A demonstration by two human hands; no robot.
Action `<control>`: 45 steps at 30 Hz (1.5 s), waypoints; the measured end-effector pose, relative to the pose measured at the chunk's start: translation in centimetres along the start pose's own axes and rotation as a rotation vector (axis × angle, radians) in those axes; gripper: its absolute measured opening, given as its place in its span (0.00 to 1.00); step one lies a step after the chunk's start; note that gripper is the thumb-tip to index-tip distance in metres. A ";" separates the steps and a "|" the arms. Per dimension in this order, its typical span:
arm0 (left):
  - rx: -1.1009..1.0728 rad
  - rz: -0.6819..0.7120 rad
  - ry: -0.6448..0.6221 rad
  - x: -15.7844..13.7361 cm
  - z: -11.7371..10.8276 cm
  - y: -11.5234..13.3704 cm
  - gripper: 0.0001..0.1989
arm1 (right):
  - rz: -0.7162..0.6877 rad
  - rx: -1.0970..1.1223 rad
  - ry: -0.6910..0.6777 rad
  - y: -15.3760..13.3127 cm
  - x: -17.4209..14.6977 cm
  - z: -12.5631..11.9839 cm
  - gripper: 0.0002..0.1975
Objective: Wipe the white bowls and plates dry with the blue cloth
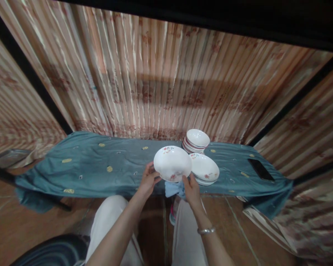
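Note:
A white plate (172, 164) with small floral prints is held up in front of me, its inner face tilted toward me. My left hand (149, 180) grips its left rim. At the lower right rim my right hand (191, 188) has its fingers closed on the same plate. A light blue cloth (174, 189) hangs below the plate, against my right hand; how the fingers hold it is partly hidden. Just right of the held plate lies a stack of similar floral plates (204, 168). Behind that stack stands a pile of white bowls (197, 139).
A teal patterned cloth (91, 166) covers the low table. Toward its right end lies a black phone (261, 170). Pleated curtains (155, 85) hang behind, between dark frame bars (294, 99). A dark round stool (52, 253) is at lower left.

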State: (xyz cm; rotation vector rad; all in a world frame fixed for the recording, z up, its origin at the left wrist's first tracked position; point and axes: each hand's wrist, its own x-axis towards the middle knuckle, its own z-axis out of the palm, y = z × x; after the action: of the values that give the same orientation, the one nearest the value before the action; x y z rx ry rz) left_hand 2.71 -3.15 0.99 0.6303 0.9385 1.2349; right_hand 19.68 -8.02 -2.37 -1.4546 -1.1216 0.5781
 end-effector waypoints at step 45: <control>0.672 0.284 -0.075 4.5 10.9 -10.3 0.17 | 0.112 -0.381 -0.080 6.7 8.8 -16.2 0.22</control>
State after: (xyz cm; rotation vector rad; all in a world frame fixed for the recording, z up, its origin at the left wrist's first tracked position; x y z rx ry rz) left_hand 17.50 -0.42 -3.29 1.3684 1.2366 1.1191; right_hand 39.28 -7.26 -2.86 -1.8440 -1.2668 0.5225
